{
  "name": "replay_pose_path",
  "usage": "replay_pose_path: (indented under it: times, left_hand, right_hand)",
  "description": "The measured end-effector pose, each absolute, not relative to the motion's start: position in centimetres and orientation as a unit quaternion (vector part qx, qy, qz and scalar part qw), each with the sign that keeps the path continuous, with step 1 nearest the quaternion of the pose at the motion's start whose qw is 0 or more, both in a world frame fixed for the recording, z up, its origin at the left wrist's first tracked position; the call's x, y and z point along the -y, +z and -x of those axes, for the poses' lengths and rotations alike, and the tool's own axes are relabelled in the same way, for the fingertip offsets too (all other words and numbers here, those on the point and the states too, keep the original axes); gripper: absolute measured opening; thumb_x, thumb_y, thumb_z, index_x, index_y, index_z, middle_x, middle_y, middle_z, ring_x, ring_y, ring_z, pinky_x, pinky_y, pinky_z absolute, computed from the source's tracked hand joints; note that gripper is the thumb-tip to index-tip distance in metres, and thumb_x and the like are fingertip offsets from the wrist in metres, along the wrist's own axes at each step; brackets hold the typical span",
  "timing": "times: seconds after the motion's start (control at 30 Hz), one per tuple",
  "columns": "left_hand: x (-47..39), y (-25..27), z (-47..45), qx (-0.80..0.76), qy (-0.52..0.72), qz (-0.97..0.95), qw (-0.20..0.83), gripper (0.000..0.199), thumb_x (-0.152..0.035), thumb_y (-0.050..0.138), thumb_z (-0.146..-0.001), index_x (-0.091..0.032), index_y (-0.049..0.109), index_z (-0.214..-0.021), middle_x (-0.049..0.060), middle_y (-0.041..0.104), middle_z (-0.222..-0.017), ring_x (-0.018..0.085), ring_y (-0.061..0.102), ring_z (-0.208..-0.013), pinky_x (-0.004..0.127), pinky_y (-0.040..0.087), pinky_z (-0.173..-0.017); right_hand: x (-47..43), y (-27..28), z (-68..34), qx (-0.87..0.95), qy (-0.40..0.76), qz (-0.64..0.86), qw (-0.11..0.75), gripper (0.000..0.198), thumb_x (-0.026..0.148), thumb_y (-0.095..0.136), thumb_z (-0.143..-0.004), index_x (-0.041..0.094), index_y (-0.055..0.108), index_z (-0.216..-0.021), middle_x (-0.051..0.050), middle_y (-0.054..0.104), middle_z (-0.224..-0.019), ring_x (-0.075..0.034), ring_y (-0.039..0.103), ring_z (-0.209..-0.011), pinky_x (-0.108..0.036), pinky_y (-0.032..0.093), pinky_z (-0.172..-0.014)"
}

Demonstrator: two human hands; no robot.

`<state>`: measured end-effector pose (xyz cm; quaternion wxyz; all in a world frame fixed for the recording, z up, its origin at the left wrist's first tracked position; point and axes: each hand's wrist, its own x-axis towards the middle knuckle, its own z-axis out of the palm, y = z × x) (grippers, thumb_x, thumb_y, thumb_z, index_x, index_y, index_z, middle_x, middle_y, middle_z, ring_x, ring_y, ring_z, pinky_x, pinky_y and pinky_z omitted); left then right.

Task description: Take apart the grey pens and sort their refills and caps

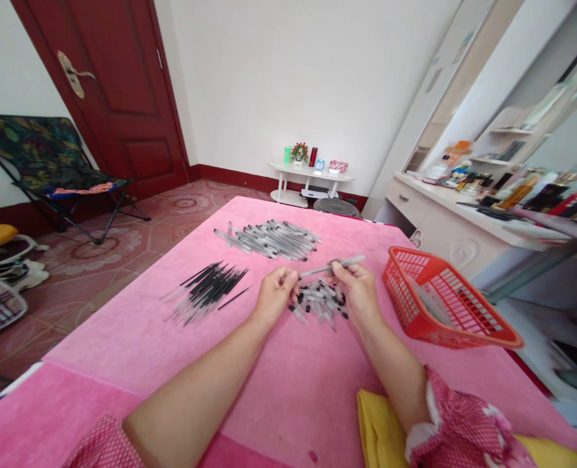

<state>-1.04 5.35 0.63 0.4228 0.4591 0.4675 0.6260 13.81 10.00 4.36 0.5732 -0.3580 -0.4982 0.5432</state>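
Note:
A slim translucent grey pen [317, 270] is held nearly level across the front of me. My right hand [358, 286] pinches it between thumb and fingers, its pale end sticking out to the right. My left hand [277, 290] is closed at the pen's left end; its fingertips hide that end. Below and between the hands lies a heap of clear pen caps [321, 304], some with black ends. Farther off is a pile of pen barrels [278, 239]. Thin black ink refills [213, 289] are spread to the left of my left hand.
A pink cloth [181, 364] covers the table. An orange-red plastic basket [488, 318] with pale items inside stands at the right. Folded yellow cloth [378, 422] lies under my right forearm. Beyond are a dresser [444, 227] with bottles, a folding chair [49, 169] and a low white stand [312, 172].

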Motion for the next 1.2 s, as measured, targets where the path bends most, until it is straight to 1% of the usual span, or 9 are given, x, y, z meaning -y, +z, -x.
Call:
replay_pose_path:
  times: [0.13,0.2,0.3,0.4,0.53,0.63,0.8,1.07,1.2]
  left_hand:
    - [-5.4,0.3,1.1,-0.471,0.635,-0.438,0.429,0.053,-0.059,0.035,-0.082,-0.017,0.045,-0.051,-0.002,0.047,-0.038,0.009,0.045,-0.037,0.021,0.037,-0.045]
    - [-5.3,0.3,1.2,-0.473,0.639,-0.429,0.430,0.054,-0.061,0.031,-0.082,-0.016,0.048,-0.056,0.000,0.053,-0.044,0.010,0.048,-0.038,0.022,0.036,-0.043]
    - [-5.3,0.6,1.2,-0.470,0.640,-0.442,0.418,0.043,-0.058,0.043,-0.079,-0.016,0.052,-0.071,-0.001,0.060,-0.057,0.009,0.050,-0.040,0.020,0.034,-0.040]
    - [-5.3,0.6,1.2,-0.465,0.635,-0.465,0.406,0.037,-0.052,0.055,-0.074,-0.016,0.051,-0.067,-0.002,0.056,-0.051,0.009,0.048,-0.041,0.020,0.035,-0.043]
    - [-5.4,0.4,1.4,-0.467,0.629,-0.452,0.427,0.053,-0.059,0.039,-0.080,-0.016,0.046,-0.049,0.000,0.051,-0.041,0.009,0.046,-0.039,0.021,0.035,-0.045]
    - [-5.3,0.4,1.4,-0.467,0.627,-0.439,0.442,0.058,-0.063,0.031,-0.080,-0.015,0.051,-0.054,0.002,0.054,-0.044,0.010,0.049,-0.039,0.021,0.034,-0.042]
    - [-5.5,0.4,1.3,-0.468,0.616,-0.476,0.419,0.038,-0.051,0.051,-0.077,-0.015,0.051,-0.065,-0.003,0.053,-0.050,0.007,0.045,-0.037,0.018,0.033,-0.040]
    - [-6.1,-0.4,1.3,-0.497,0.614,-0.454,0.413,0.027,-0.039,0.063,-0.070,-0.013,0.062,-0.072,-0.002,0.057,-0.052,0.007,0.045,-0.039,0.019,0.033,-0.040]
    - [-6.0,-0.4,0.6,-0.472,0.581,-0.523,0.408,0.029,-0.029,0.067,-0.066,-0.014,0.069,-0.091,0.005,0.069,-0.074,0.014,0.059,-0.058,0.022,0.043,-0.052]
  right_hand:
    - [-9.9,4.2,-13.7,0.528,0.536,0.346,0.561,0.019,0.031,0.069,-0.067,0.016,0.065,-0.077,-0.001,0.064,-0.063,-0.012,0.056,-0.055,-0.024,0.045,-0.055]
    - [-9.9,4.3,-13.7,0.527,0.532,0.348,0.564,0.021,0.033,0.069,-0.066,0.015,0.065,-0.077,-0.002,0.064,-0.063,-0.012,0.055,-0.054,-0.025,0.045,-0.054]
    - [-9.9,4.4,-13.7,0.501,0.539,0.356,0.576,0.022,0.033,0.070,-0.064,0.015,0.065,-0.075,-0.002,0.063,-0.062,-0.012,0.055,-0.054,-0.025,0.045,-0.055]
    - [-10.0,4.4,-13.7,0.488,0.547,0.363,0.575,0.021,0.032,0.071,-0.063,0.016,0.065,-0.073,-0.002,0.063,-0.063,-0.012,0.055,-0.055,-0.025,0.045,-0.055]
    - [-9.9,4.3,-13.7,0.508,0.548,0.352,0.564,0.022,0.034,0.070,-0.064,0.016,0.065,-0.075,-0.002,0.064,-0.064,-0.013,0.056,-0.056,-0.026,0.045,-0.056]
    - [-9.8,4.4,-13.6,0.500,0.548,0.353,0.571,0.021,0.033,0.070,-0.064,0.016,0.065,-0.075,-0.002,0.064,-0.062,-0.013,0.056,-0.054,-0.026,0.045,-0.055]
    - [-10.0,4.7,-13.8,0.477,0.551,0.367,0.578,0.019,0.029,0.071,-0.063,0.014,0.065,-0.073,-0.001,0.063,-0.060,-0.010,0.053,-0.051,-0.023,0.043,-0.052]
    - [-11.0,5.5,-15.4,0.436,0.505,0.374,0.644,0.016,0.029,0.067,-0.064,0.014,0.062,-0.067,0.000,0.061,-0.058,-0.009,0.052,-0.049,-0.023,0.041,-0.052]
    - [-10.8,5.7,-15.3,0.433,0.508,0.373,0.644,0.014,0.028,0.066,-0.064,0.014,0.062,-0.066,0.000,0.060,-0.057,-0.009,0.051,-0.049,-0.023,0.040,-0.051]
